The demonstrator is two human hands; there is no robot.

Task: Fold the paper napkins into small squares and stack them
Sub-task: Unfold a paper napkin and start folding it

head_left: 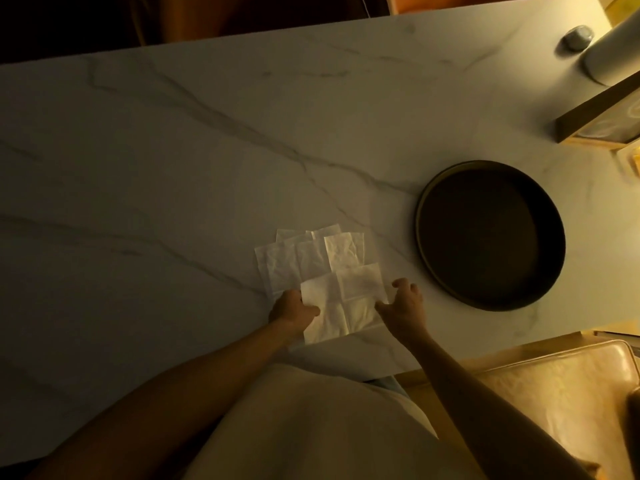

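An unfolded white paper napkin with crease lines lies flat near the table's front edge. My left hand pinches its left edge with thumb on top. At the napkin's right edge, my right hand has its fingers curled and a fingertip touching the paper. Just behind this sheet, several more white napkins lie in a loose overlapping pile, partly covered by the front sheet.
A dark round tray sits to the right of the napkins on the marble table. At the far right stand a white paper roll, a small grey object and a wooden box. A tan chair is beside me.
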